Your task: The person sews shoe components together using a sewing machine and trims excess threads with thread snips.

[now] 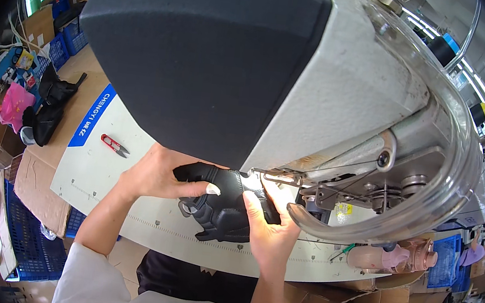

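Note:
A black, shiny, leather-like stitched piece (pixel 227 208) with raised seams lies on the white sewing table (pixel 145 221), directly below the head of a sewing machine (pixel 206 51). My left hand (pixel 159 175) grips its left part, the thumb on top and the other fingers partly hidden behind it. My right hand (pixel 272 230) holds its right side with thumb and index finger, close to the lit needle area. The machine head covers the needle and the far edge of the piece. What kind of article the piece belongs to I cannot make out.
Red-handled thread snips (pixel 114 145) lie on the table's left. A pink bottle (pixel 386 257) lies at the right, by a green-handled tool (pixel 343 252). Black pieces (pixel 51 109) rest on cardboard at the far left. Blue crates (pixel 35 235) stand beside the table.

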Demonstrator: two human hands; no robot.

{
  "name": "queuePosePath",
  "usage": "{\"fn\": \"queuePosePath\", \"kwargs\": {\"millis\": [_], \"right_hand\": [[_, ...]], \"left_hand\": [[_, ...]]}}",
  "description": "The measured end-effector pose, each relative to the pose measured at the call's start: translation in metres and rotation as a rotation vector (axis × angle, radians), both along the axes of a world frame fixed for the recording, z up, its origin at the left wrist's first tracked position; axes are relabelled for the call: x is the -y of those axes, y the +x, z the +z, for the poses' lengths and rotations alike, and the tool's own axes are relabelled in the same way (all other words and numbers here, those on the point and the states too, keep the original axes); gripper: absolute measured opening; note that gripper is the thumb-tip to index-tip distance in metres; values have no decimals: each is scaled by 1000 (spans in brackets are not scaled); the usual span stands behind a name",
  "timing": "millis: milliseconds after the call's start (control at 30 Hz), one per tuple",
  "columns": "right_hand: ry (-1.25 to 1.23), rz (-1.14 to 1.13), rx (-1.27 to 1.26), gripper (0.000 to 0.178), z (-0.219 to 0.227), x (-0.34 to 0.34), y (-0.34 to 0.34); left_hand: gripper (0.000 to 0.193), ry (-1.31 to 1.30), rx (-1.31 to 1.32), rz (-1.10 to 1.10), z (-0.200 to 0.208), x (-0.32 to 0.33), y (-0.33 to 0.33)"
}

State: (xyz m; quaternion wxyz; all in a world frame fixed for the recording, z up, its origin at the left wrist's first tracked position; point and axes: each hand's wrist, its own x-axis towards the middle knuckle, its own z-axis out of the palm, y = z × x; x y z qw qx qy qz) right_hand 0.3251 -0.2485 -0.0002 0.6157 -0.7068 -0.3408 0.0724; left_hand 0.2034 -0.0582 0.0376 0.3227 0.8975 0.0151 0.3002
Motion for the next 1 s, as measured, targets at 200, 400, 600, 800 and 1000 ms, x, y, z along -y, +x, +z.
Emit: {"fn": "queuePosePath", "kwargs": {"millis": [200,400,600,800,1000], "right_hand": [[-52,-99,217,24,15,-10,-22],[180,-205,-276,10,-28,3,2],[-419,206,213,14,-40,-16,80],[302,357,-437,10,-72,-32,65],[610,440,-368,24,-108,-42,62]], "left_hand": [[35,110,5,133,0,1,-7],[60,103,47,222,-34,80,-9],[57,337,26,300,-66,99,5],[61,335,-26,241,-64,87,-2],[64,246,10,171,-57,69,-1]]}}
